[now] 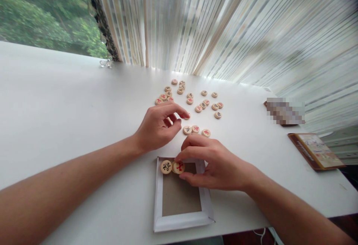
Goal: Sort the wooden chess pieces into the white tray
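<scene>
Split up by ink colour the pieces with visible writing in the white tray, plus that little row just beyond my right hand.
Black: 2, one in the tray, one in the row
Red: 3, one at the right hand's fingers, two in the row
Total: 5; whether another lies under the tray's red one, I can't tell.

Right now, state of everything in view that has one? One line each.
left hand: open, index fingertip at a partly hidden piece
right hand: closed on a red-marked piece
white-rimmed tray: lidless, flat
black-marked piece: face up, in tray
loose pieces: scattered beyond the tray, visible marks up
striped curtain: hanging, window partly uncovered at left
</scene>
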Demonstrator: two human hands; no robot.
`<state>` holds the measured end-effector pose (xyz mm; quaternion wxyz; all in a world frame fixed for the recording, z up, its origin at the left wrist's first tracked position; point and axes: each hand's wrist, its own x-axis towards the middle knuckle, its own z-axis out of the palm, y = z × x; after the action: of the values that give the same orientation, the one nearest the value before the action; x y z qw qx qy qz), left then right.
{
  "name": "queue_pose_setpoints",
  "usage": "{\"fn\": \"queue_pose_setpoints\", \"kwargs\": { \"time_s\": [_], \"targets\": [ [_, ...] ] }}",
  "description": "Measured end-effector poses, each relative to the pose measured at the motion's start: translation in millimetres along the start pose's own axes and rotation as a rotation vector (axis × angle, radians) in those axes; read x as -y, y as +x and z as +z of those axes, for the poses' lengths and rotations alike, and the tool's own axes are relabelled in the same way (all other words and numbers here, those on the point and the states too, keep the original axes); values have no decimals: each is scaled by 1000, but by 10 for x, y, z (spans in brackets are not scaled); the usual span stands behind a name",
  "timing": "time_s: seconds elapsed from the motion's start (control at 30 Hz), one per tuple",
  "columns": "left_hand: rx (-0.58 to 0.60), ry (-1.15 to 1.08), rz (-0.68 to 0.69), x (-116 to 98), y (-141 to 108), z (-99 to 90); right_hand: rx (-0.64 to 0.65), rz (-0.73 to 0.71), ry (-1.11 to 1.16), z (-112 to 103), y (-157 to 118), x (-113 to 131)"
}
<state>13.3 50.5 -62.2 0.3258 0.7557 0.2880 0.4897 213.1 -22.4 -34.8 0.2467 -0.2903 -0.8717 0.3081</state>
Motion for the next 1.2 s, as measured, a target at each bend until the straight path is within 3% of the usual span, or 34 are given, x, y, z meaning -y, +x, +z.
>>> {"fn": "queue_pose_setpoints", "kwargs": {
  "time_s": [0.93,1.07,1.2],
  "targets": [
    [7,-7,-8,3,4,2,-31,-16,-33,-34,-2,5],
    [-1,-16,-16,23,1,2,-150,18,-24,-109,0,-34],
    [-10,-27,-10,36,-5,-3,-481,179,28,-199,-16,-219]
  ]
}}
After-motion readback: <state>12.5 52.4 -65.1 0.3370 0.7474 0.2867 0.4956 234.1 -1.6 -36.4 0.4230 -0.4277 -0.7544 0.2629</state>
